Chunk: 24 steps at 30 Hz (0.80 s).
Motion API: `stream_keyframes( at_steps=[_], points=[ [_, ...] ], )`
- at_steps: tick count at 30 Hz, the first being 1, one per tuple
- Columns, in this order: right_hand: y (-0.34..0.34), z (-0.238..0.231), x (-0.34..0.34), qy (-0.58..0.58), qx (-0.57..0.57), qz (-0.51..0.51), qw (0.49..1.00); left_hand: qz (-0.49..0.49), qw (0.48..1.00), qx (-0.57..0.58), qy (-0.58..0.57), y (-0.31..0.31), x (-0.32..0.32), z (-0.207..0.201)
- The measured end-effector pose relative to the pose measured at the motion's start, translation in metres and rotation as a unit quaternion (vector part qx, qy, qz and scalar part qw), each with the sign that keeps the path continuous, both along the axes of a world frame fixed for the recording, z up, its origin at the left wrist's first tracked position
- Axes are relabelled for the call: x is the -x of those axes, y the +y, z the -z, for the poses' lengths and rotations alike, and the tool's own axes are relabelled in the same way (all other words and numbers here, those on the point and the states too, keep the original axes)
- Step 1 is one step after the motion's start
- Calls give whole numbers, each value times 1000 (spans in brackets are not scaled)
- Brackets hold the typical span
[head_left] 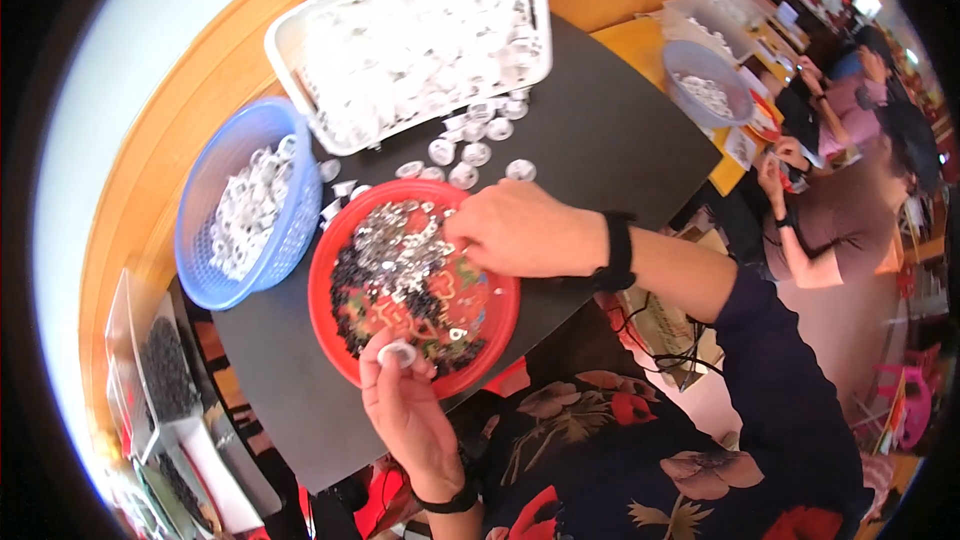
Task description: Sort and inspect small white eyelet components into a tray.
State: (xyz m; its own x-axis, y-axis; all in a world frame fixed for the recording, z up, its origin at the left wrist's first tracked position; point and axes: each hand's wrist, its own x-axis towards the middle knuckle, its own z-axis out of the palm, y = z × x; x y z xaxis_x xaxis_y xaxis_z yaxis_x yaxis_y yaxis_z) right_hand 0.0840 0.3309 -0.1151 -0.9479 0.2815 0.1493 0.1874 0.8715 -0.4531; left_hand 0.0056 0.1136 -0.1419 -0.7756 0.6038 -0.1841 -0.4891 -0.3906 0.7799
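One dark tabletop [620, 135], people [845, 215] beyond at right; left hand [405, 415] pinching white cap [399, 352], right hand [530, 230] half-curled, hold indiscernible.

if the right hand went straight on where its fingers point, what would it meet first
Likely the small, shiny silver pieces heaped in the round red plastic tray, though the right hand's height above them is unclear.

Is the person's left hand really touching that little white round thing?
Touching. The head view shows the left hand holding the small white round piece, with its fingers right against it.
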Motion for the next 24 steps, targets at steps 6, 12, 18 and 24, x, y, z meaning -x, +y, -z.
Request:
stream_keyframes(
  at_steps=[6, 12, 18, 24],
  points=[
    [4, 8, 2, 8, 13, 45, 999, 11, 1000, 14, 13, -5, 3, 0],
    [8, 6, 0, 20, -24, 46, 998, 11, 1000, 14, 15, -4, 2, 1],
    [-3, 9, 9, -27, -160, 17, 987, 4, 1000, 4, 3, -2, 1, -2],
    [-3, 19, 16, -21, -240, -25, 970, -7, 999, 30, 16, -1, 0, 0]
  ],
)
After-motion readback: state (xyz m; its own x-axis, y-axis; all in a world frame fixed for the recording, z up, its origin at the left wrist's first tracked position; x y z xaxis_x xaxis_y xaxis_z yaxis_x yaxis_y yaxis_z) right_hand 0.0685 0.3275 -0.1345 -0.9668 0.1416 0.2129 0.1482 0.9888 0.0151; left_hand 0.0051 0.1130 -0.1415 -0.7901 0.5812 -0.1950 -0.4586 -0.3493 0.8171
